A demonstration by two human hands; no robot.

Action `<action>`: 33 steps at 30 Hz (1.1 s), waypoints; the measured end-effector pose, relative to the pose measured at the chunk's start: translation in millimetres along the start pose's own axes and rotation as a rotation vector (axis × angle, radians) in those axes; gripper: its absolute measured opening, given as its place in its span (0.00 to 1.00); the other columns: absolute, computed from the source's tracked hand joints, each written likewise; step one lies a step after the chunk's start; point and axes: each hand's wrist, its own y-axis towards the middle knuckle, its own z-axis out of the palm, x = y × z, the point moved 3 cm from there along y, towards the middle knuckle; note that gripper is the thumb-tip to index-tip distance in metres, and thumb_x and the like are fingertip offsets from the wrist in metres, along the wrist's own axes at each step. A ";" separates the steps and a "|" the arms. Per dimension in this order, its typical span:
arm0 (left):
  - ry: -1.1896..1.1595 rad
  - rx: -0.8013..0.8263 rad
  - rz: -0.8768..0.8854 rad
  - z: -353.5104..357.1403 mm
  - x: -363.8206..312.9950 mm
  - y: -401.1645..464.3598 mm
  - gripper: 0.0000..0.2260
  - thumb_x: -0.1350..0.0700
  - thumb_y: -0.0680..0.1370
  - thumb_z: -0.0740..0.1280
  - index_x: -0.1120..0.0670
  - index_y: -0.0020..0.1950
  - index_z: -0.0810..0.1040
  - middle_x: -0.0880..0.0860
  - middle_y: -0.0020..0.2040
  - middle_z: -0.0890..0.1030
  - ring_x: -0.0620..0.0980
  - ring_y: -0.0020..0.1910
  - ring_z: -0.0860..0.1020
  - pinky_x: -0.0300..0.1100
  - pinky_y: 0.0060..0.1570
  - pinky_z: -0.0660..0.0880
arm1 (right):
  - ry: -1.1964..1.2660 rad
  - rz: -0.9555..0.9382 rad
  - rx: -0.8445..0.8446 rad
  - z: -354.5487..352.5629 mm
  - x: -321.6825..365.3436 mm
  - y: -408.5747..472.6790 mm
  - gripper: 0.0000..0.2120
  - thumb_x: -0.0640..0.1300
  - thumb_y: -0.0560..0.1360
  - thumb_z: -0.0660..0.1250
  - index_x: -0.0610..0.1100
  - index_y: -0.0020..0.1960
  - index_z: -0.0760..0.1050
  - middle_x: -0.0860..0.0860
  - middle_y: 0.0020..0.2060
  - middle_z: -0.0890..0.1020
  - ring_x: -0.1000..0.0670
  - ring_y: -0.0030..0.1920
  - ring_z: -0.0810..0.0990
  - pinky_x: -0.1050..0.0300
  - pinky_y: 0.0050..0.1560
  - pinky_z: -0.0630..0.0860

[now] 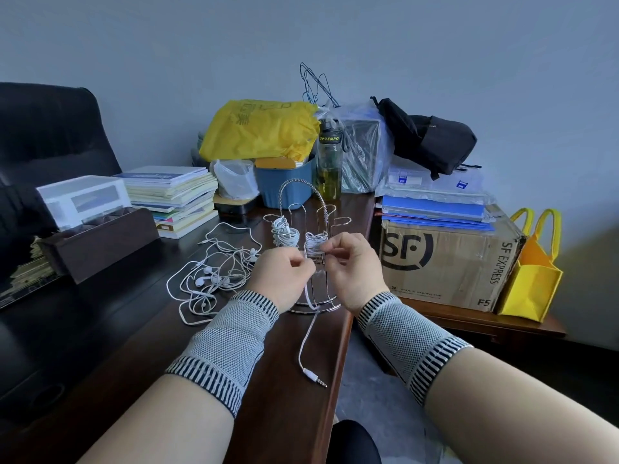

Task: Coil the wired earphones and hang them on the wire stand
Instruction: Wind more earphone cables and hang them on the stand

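Mid-frame, both hands worked one earphone coil (315, 244) in front of the wire stand (303, 249). Left hand (281, 272) fingers pinched the cable; right hand (351, 262) fingers clamped the bundle. Plug end (316, 376) dangled twd lower centre. Best approach, imo: keep wraps tight, tuck the tail, then hook it. Tangled spares (214, 272) lay left on the surface.

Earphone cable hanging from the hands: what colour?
White, with a silver jack plug at its end; the head view shows the cable best.
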 end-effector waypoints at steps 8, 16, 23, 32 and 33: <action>0.576 0.074 0.253 -9.6 -26.2 -1.3 0.10 0.59 0.79 0.59 0.52 0.54 0.79 0.53 0.54 0.80 0.55 0.56 0.76 0.44 0.52 0.71 | -0.168 -0.178 0.045 8.6 2.9 -6.8 0.15 0.34 0.73 0.68 0.48 0.55 0.81 0.52 0.49 0.71 0.61 0.46 0.71 0.76 0.48 0.66; 0.465 0.155 0.194 -7.7 -23.5 -7.8 0.10 0.56 0.77 0.61 0.54 0.51 0.81 0.51 0.56 0.76 0.52 0.55 0.76 0.44 0.55 0.72 | -0.174 -0.202 -0.014 7.4 -5.7 -4.8 0.07 0.38 0.73 0.71 0.46 0.49 0.84 0.57 0.44 0.70 0.68 0.43 0.69 0.80 0.45 0.65; 0.221 0.081 0.105 4.1 -10.4 -4.9 0.12 0.54 0.72 0.69 0.51 0.55 0.75 0.48 0.54 0.78 0.47 0.50 0.78 0.40 0.50 0.73 | -0.134 -0.129 -0.008 5.3 -6.7 2.3 0.06 0.40 0.74 0.69 0.46 0.47 0.84 0.60 0.43 0.71 0.67 0.43 0.72 0.78 0.45 0.65; -0.077 -0.101 -0.011 12.9 -10.9 -13.4 0.09 0.58 0.72 0.70 0.53 0.52 0.82 0.49 0.49 0.82 0.48 0.49 0.79 0.37 0.48 0.71 | -0.001 0.017 0.027 4.9 -4.6 3.4 0.05 0.40 0.73 0.69 0.49 0.42 0.81 0.59 0.42 0.72 0.55 0.44 0.77 0.60 0.52 0.75; -0.053 -0.121 -0.006 10.5 -11.8 -14.7 0.06 0.59 0.73 0.69 0.54 0.48 0.83 0.49 0.46 0.82 0.49 0.47 0.79 0.39 0.47 0.72 | 0.007 0.025 0.029 5.1 -5.7 3.0 0.06 0.41 0.73 0.69 0.51 0.40 0.79 0.59 0.42 0.72 0.56 0.43 0.77 0.61 0.51 0.74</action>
